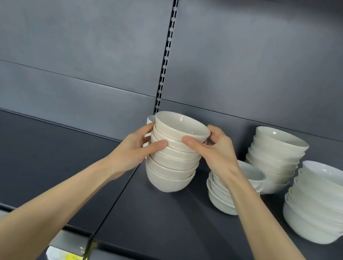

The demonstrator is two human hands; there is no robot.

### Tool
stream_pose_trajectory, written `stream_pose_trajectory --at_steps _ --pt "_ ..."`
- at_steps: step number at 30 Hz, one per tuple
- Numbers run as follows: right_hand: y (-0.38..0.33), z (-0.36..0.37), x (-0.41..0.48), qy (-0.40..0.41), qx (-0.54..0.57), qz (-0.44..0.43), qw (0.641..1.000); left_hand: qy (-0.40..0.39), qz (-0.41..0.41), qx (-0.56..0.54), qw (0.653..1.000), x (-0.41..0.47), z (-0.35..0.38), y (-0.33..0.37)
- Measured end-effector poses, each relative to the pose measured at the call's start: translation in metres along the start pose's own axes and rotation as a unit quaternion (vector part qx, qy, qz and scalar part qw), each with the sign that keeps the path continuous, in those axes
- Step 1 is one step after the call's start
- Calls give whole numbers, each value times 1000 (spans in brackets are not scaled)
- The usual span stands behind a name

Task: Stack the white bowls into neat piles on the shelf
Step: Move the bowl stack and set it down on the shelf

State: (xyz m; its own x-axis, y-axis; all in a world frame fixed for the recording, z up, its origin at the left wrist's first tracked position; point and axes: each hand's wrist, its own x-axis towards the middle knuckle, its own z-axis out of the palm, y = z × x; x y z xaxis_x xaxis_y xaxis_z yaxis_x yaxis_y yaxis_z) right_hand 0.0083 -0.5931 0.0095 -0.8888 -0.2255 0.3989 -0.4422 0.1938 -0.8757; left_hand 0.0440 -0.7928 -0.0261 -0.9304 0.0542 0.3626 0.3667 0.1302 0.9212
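A tall pile of several cream-white bowls [173, 159] stands on the dark shelf [172, 227], leaning slightly. My left hand [137, 149] grips the pile's left side, thumb across the middle bowls. My right hand [214, 150] holds the top bowl [181, 126] at its right rim, thumb in front and fingers behind. Another white bowl [150, 119] peeks out behind the pile on the left, mostly hidden.
A short pile of small bowls [223, 195] sits under my right forearm. Behind it stands a taller pile [274, 158], and a pile of wider bowls [324, 203] at the far right. The shelf's left section [35, 164] holds nothing. A slotted upright [166, 56] runs up the back panel.
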Motion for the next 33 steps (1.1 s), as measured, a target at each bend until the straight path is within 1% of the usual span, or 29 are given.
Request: stream_pose_trajectory --at_steps 5,11,21,27,30,33 --pt "1 -1 1 -6 7 4 1000 -5 3 17 1000 0 -1 -2" --pt "-2 -1 1 -19 0 10 1000 1 7 12 1000 0 1 -4" --pt "-5 1 -1 -18 5 12 1000 -2 4 20 1000 -3 0 -3" --pt "0 6 -8 -39 57 50 996 -46 -43 56 996 -4 -3 -25" --pt "5 14 -14 -43 66 53 996 -69 -78 52 993 -3 -4 -31" --pt "9 22 -20 -41 68 58 995 -78 -86 36 993 -4 -3 -36"
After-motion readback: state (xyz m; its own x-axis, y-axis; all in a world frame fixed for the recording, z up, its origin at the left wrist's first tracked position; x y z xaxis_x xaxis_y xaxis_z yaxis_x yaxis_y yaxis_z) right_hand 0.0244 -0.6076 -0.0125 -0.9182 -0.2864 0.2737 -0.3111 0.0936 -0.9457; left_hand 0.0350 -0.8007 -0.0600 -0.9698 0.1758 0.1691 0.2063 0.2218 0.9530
